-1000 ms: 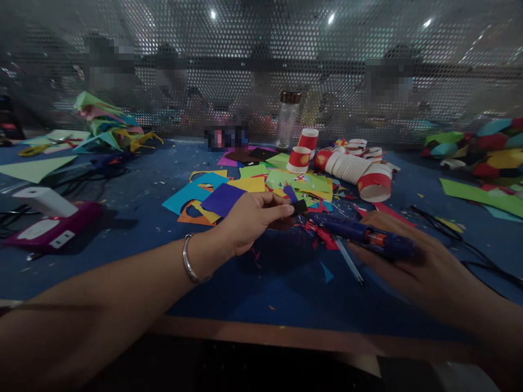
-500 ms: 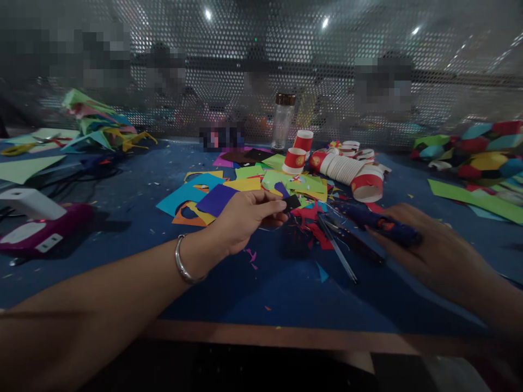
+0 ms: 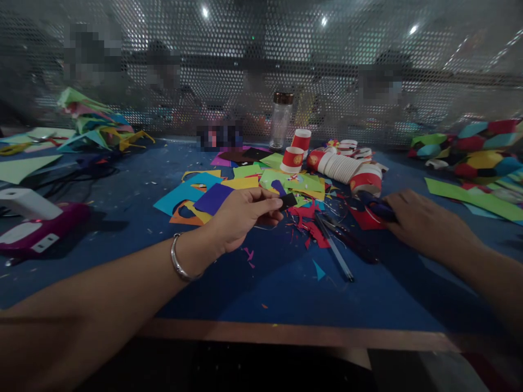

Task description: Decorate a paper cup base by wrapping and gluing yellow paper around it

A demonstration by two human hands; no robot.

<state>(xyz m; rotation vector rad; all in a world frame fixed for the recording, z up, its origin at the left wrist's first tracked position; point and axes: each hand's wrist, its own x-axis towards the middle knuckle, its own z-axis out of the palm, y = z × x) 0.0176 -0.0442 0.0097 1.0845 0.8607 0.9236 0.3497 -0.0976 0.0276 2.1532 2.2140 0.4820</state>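
My left hand (image 3: 249, 215), with a silver bangle at the wrist, pinches a small piece of black paper (image 3: 289, 201) between thumb and fingers, just above the table. My right hand (image 3: 420, 218) is closed on the back part of a dark blue glue gun (image 3: 378, 208). The gun's front points left, over red paper (image 3: 363, 219) and close to a red-and-white paper cup (image 3: 366, 179) lying on its side. Between my hands lie red paper scraps (image 3: 312, 220), a slim clear stick (image 3: 337, 253) and a dark slender tool (image 3: 355, 245).
Coloured paper sheets (image 3: 192, 196) spread beyond my left hand. Two cups (image 3: 292, 160) and a glass bottle (image 3: 281, 122) stand behind. A purple power strip (image 3: 73, 218) with a white plug is at left, patchwork paper shapes (image 3: 486, 144) at right. A perforated metal screen (image 3: 229, 49) bounds the far side.
My right hand has moved a little away from me with the glue gun, towards the lying cup, uncovering red paper. The left hand keeps its pinch on the black paper, almost still.
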